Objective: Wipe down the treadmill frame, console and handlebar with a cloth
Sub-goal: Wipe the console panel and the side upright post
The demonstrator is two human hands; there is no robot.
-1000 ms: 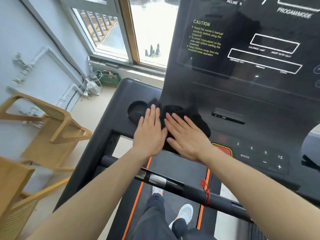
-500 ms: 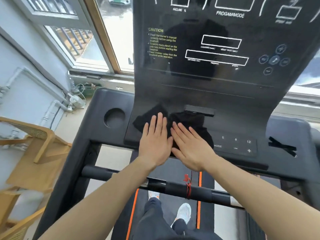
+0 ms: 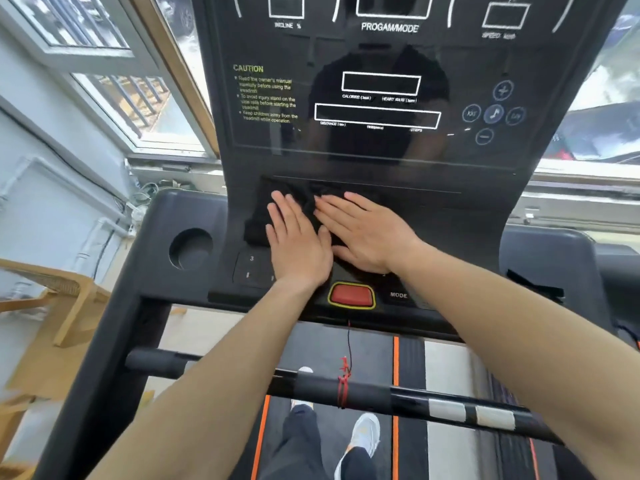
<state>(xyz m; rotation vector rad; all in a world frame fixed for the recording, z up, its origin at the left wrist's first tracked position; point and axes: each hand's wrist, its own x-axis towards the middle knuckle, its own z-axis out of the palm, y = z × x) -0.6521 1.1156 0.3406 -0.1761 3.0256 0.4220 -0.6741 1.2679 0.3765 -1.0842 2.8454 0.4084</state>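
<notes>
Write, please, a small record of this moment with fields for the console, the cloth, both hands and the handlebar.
console: dark, display boxes blank, red button near its lower edge
cloth: black, spread on the console's lower slope
left hand: flat on the cloth, fingers straight
right hand: flat on the cloth beside the left hand, fingers straight
handlebar: below the forearms, no hand on it, red cord tied round it

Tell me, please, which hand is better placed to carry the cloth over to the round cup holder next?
Probably the left hand: it presses flat on the cloth, nearer the cup holder, while the right hand lies further right and would have to cross over.
</notes>
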